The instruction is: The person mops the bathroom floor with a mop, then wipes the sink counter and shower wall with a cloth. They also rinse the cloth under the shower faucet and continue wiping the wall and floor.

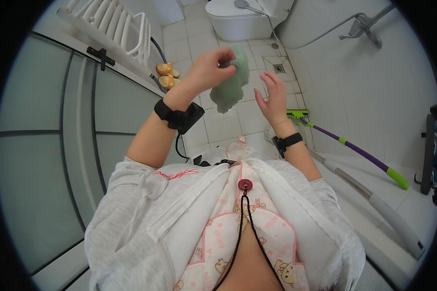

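A soft green cloth (228,89) hangs in folds from my left hand (213,69), pinched between the thumb and fingers above the tiled floor (222,125). To the right of the cloth, my right hand (274,96) is held up with its fingers apart. Nothing is in it, and a gap separates it from the cloth. Each wrist carries a black strap; the left one bears a black box (191,118) with a cable.
A white toilet (238,27) stands ahead, a shower head (241,4) on its lid. A purple and green squeegee mop (364,152) leans along the right wall. At left are a glass door (25,109), a white towel radiator (109,22) and orange slippers (166,80). A floor drain (278,68) lies ahead right.
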Available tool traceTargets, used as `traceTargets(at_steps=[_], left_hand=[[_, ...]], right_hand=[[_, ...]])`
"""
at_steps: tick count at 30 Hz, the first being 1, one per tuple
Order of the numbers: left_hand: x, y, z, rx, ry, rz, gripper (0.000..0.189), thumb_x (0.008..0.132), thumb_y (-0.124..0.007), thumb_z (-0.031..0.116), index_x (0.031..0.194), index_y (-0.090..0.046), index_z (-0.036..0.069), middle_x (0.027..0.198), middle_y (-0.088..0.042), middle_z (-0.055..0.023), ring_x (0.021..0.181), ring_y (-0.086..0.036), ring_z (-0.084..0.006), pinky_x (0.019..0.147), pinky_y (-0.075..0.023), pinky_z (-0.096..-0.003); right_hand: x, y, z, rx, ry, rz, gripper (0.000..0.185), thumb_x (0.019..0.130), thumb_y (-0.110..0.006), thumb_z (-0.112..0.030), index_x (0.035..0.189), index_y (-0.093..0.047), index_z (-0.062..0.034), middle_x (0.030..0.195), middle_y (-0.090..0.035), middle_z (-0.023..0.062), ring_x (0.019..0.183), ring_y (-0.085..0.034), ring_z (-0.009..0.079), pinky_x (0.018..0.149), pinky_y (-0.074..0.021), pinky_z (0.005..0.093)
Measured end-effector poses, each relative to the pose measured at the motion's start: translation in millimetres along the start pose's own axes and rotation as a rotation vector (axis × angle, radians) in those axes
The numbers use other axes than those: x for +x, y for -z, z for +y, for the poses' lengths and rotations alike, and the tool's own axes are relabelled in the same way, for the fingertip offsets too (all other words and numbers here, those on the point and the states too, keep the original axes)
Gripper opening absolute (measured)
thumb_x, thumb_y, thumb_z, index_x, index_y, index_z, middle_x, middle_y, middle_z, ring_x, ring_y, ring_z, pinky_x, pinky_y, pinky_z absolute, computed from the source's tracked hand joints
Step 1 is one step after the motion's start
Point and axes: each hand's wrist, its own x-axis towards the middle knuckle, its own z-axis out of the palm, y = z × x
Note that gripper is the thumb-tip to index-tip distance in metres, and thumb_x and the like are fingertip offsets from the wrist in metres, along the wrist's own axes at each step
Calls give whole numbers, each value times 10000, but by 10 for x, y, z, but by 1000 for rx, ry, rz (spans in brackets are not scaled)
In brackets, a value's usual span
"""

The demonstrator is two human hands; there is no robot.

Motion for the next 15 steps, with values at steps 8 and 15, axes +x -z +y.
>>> traceTargets(at_steps=[8, 15], left_hand=[[492, 319, -106, -302, -3, 7, 168, 820, -606, 85, 984, -595, 48, 862, -603, 15, 844, -555, -86, 752, -458, -248], [690, 358, -244, -369, 53, -101, 156, 841, -608, 75, 994, -588, 49, 858, -610, 5, 798, -561, -71, 712, -451, -228]], right_hand=[[267, -272, 478, 870, -755, -70, 380, 846, -666, -187, 1177, -537, -52, 1171, -557, 85, 1060, -536, 211, 905, -418, 336], [482, -282, 556, 608, -515, 68, 371, 827, -692, -168, 1147, -545, -50, 1108, -581, 71, 1024, -551, 188, 894, -433, 316]])
